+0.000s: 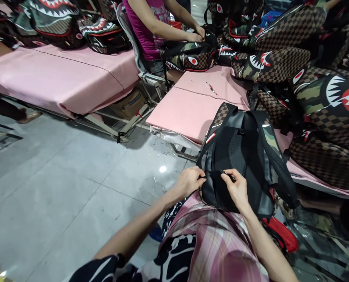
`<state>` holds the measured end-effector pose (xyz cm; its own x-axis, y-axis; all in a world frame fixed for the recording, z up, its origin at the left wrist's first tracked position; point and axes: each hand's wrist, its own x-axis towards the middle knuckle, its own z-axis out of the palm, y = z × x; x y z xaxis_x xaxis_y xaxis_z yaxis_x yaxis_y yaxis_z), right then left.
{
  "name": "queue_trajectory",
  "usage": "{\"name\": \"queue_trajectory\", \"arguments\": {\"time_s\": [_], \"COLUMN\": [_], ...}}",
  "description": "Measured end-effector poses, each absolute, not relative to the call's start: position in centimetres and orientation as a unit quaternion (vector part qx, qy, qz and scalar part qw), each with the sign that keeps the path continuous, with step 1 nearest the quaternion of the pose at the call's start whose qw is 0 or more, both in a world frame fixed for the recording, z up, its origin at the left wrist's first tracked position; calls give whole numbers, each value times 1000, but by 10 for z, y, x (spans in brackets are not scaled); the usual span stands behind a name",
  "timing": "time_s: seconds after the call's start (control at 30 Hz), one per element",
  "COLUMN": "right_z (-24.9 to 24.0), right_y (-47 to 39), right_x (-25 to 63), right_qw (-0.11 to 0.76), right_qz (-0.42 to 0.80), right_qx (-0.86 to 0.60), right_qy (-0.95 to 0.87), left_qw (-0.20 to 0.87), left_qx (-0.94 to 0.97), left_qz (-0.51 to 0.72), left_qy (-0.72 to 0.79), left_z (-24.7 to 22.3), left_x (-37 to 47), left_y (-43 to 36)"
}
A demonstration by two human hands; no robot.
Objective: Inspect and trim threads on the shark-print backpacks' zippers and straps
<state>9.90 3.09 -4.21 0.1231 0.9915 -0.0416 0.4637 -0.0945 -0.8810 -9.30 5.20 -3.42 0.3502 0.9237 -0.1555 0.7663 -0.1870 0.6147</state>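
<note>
A backpack (250,156) with a black padded back and checkered, camouflage-trimmed straps rests against my lap and the table edge, its back side facing me. At its lower left edge, my left hand (189,179) is closed, thumb and fingers pinching a black part of the bag. My right hand (236,187) pinches black material near the middle of the lower back panel. Exactly which small piece sits between the fingertips is too dark to make out. One shoulder strap (280,172) hangs down on the right side.
Several shark-mouth backpacks (333,94) are piled along the right. A red-and-white pen-like tool (211,88) lies on the pink table (186,113). Opposite, a person in a purple shirt (145,29) handles another backpack (192,56). Another pink table (57,78) stands left, with a cardboard box (130,103) beneath.
</note>
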Motion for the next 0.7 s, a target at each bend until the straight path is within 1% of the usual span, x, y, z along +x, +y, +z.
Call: {"name": "queue_trajectory", "arguments": {"time_s": [0.07,0.1,0.17,0.23,0.27,0.33,0.4,0.43,0.5,0.6,0.7], "right_z": [-51,-56,-68,-78,-81,-81,-73,-67,-53,-42,-47], "right_y": [30,28,24,20,19,18,18,19,22,29,33], "right_x": [104,106,111,116,118,120,117,114,102,80,65], "right_qw": [378,374,374,396,414,461,498,503,484,441,446], "right_qz": [385,397,414,429,435,438,439,443,463,486,496], "right_qx": [-643,-640,-640,-637,-633,-626,-619,-614,-599,-578,-568], "right_qy": [-543,-541,-529,-504,-489,-451,-420,-416,-438,-485,-483], "left_qw": [281,281,315,375,430,588,734,774,799,802,810], "left_qx": [791,786,759,728,700,584,388,297,202,166,135], "left_qz": [31,8,1,6,21,99,213,259,312,340,351], "left_qy": [543,550,570,573,570,551,515,495,473,462,449], "left_z": [-35,-36,-35,-33,-31,-29,-28,-29,-32,-35,-37], "left_x": [-104,-109,-116,-117,-114,-106,-94,-89,-81,-77,-78], "left_y": [56,59,65,71,73,73,69,65,57,48,45]}}
